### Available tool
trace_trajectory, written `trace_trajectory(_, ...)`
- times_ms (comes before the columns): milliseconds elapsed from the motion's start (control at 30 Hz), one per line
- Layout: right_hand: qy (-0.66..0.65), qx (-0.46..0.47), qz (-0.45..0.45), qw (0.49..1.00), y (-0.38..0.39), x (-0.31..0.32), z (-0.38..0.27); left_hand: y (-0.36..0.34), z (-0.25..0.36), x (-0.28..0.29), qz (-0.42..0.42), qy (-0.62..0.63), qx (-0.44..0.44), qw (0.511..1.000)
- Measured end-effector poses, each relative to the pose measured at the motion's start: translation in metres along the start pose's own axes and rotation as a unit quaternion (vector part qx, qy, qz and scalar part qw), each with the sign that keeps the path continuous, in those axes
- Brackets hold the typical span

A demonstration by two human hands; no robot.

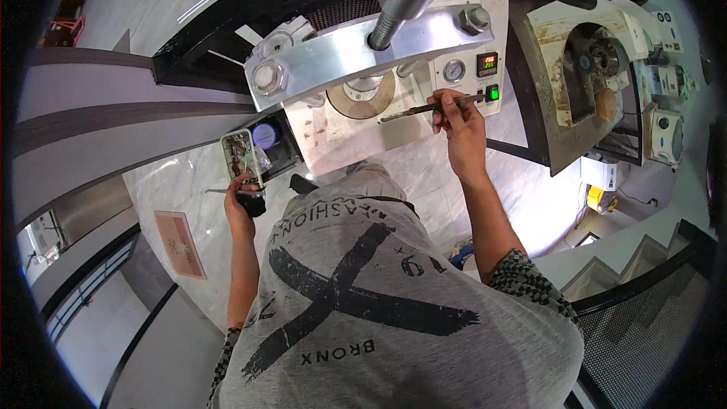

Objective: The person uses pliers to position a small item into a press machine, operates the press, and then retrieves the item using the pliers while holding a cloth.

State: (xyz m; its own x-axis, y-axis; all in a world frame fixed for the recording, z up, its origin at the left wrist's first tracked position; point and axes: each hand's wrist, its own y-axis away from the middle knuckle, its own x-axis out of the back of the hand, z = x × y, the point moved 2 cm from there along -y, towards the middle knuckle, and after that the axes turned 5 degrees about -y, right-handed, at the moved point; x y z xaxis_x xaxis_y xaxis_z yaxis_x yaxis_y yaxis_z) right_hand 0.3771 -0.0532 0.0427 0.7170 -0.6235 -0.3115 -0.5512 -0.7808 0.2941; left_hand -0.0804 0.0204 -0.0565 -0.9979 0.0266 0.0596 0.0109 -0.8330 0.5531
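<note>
My right hand pinches a slender dark tool, its paler tip pointing left over the front of a white machine. The tool's exact kind is unclear. Behind the tip is the machine's round metal plate, under a thick silver crossbar. Lower on the left, my left hand is closed round a black object whose kind I cannot make out. A thin metal rod sticks out to the left of those fingers. Just beyond them is a pale tray of small mixed items.
A round gauge, a red-lit display and a green-lit switch sit at the machine's right. A purple-lidded jar stands in a dark box beside the tray. At right is another machine; stairs lie lower right.
</note>
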Motion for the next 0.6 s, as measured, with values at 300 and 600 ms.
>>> trace_trajectory(300, 0.128, 0.029, -0.042, 0.99, -0.027, -0.016, -0.002, 0.043, -0.137, 0.115, 0.114, -0.071, 0.167, 0.977)
trace_trajectory(600, 0.078, -0.024, -0.089, 0.993, -0.049, -0.023, 0.0, 0.086, -0.206, 0.15, 0.045, -0.257, 0.236, 0.936)
